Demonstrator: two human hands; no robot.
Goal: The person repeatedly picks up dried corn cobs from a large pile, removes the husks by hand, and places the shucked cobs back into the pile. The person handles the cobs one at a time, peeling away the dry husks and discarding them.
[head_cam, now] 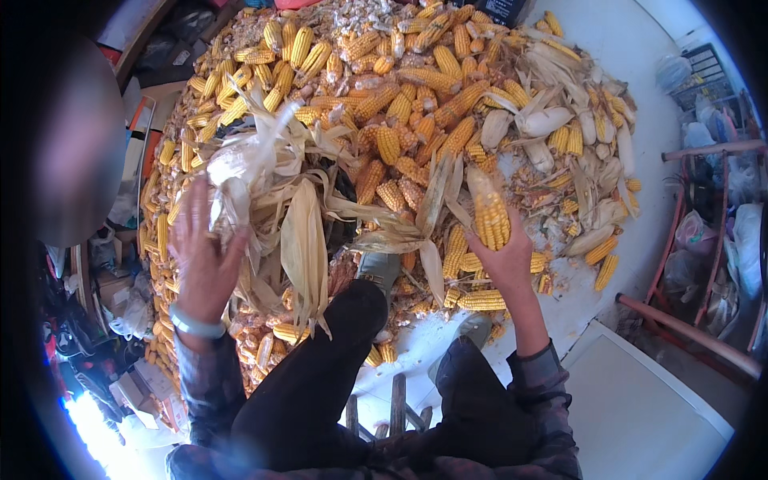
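Observation:
My right hand (510,252) grips an ear of corn (493,217) by its lower part. Its yellow kernels are bare, and its upper end is pale. My left hand (207,255), blurred, has its fingers apart beside a heap of dry corn husks (305,231); I see nothing held in it. Strips of husk partly cover a dark object (343,186) that I cannot make out. A loose husk (429,231) lies between the heap and my right hand. Husked yellow ears (387,144) are piled beyond both hands.
Ears with pale husks (546,123) lie at the pile's right side. Beyond is a white floor (645,102) and a red metal rack (690,336) with plastic bags. A white panel (642,396) is at lower right. Cardboard boxes (144,387) and clutter line the left.

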